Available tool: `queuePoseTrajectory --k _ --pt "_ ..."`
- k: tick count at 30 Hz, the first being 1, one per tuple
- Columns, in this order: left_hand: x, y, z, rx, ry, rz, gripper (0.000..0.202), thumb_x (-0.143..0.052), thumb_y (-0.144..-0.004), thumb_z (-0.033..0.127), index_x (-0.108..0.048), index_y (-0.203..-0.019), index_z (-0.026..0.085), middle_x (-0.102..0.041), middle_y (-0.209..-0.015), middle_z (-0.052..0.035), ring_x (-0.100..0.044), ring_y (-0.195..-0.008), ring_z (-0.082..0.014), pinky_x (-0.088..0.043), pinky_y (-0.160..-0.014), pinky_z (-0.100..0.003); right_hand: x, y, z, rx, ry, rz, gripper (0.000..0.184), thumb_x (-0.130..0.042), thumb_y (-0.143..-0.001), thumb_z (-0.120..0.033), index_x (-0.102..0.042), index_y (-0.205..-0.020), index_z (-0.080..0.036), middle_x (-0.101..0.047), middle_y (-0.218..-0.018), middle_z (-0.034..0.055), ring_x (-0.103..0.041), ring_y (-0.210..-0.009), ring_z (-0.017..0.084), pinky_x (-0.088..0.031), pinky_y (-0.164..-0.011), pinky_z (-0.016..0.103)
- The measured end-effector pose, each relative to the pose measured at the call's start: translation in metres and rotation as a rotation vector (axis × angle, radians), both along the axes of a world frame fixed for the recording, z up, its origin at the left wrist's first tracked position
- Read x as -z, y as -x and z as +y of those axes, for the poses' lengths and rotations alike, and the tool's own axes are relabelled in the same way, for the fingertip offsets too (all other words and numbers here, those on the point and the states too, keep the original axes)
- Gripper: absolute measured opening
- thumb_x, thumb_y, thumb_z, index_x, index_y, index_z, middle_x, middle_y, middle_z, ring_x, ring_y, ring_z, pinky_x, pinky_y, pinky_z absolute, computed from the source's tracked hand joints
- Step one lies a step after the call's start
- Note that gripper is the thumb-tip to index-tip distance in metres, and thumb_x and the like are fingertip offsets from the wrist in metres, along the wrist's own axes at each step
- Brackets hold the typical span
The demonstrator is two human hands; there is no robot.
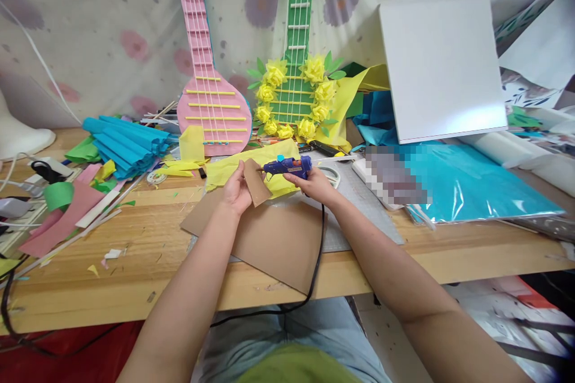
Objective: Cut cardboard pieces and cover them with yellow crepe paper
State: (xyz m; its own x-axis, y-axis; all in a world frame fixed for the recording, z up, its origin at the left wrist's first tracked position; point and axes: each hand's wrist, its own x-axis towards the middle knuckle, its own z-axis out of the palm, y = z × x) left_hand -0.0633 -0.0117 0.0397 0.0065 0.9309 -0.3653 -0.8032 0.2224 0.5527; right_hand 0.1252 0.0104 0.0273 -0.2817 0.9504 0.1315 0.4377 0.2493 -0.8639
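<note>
My left hand [236,190] is closed on a small strip of brown cardboard [257,184], held tilted above the work surface. In my right hand [320,184] is a blue hot glue gun [287,167], its nozzle at the strip's upper right edge; whether it touches I cannot tell. A glue stick [341,158] sticks out of the gun's back, and its black cord [320,251] runs down over the table edge. Under my hands lies a larger cardboard sheet [278,245], with yellow crepe paper [224,171] just behind.
A pink paper guitar [213,105] and a green one [294,96] with yellow paper roses lean at the back. Blue pleated paper [130,143] and scraps lie left. A white board [442,69] and a blue plastic-wrapped pack [476,179] are right. A grey cutting mat [359,215] is underneath.
</note>
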Motion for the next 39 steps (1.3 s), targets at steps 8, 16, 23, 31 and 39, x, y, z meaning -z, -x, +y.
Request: queuePoseTrajectory --k 8,16,23,31,39 --pt "0.003 -0.008 -0.003 0.062 -0.021 0.002 0.022 -0.049 -0.086 0.029 -0.061 -0.082 0.012 -0.064 -0.072 -0.0055 -0.062 -0.069 -0.0139 -0.050 -0.082 -0.032 -0.006 0.005 0.000 0.081 0.003 0.099 0.040 -0.059 -0.067 -0.056 -0.061 -0.075 -0.017 -0.050 -0.054 -0.0015 -0.045 -0.053 0.011 -0.039 -0.055 0.025" --pt "-0.002 -0.007 -0.003 0.011 0.000 -0.046 0.014 -0.052 -0.084 0.024 -0.061 -0.080 0.013 -0.064 -0.068 -0.0030 -0.062 -0.066 -0.0136 -0.050 -0.080 -0.033 -0.006 0.003 -0.004 -0.084 -0.042 0.093 0.041 -0.057 -0.070 -0.054 -0.063 -0.083 -0.015 -0.054 -0.061 -0.0013 -0.045 -0.057 0.010 -0.039 -0.057 0.024" --pt "-0.005 0.002 -0.001 0.018 0.036 -0.050 0.028 -0.044 -0.088 0.033 -0.061 -0.084 0.011 -0.064 -0.069 -0.0063 -0.062 -0.065 -0.0156 -0.052 -0.072 -0.032 -0.012 -0.005 -0.010 -0.221 -0.024 -0.046 0.039 -0.058 -0.072 -0.050 -0.065 -0.094 -0.018 -0.064 -0.082 0.0016 -0.056 -0.073 0.014 -0.044 -0.071 0.026" --pt "-0.003 0.010 0.002 -0.066 0.035 -0.148 0.027 -0.045 -0.087 0.034 -0.059 -0.083 0.011 -0.062 -0.070 -0.0066 -0.062 -0.071 -0.0162 -0.052 -0.076 -0.036 -0.012 -0.008 -0.012 -0.355 0.012 -0.067 0.039 -0.058 -0.072 -0.050 -0.065 -0.100 -0.023 -0.067 -0.097 0.0004 -0.060 -0.089 0.019 -0.046 -0.082 0.031" --pt "-0.005 0.013 0.003 -0.106 0.056 -0.202 0.030 -0.044 -0.087 0.037 -0.058 -0.084 0.012 -0.061 -0.067 -0.0059 -0.062 -0.068 -0.0163 -0.053 -0.076 -0.038 -0.020 -0.016 -0.013 -0.285 0.047 -0.075 0.037 -0.062 -0.067 -0.050 -0.067 -0.088 -0.019 -0.066 -0.077 0.0012 -0.058 -0.065 0.013 -0.047 -0.061 0.024"
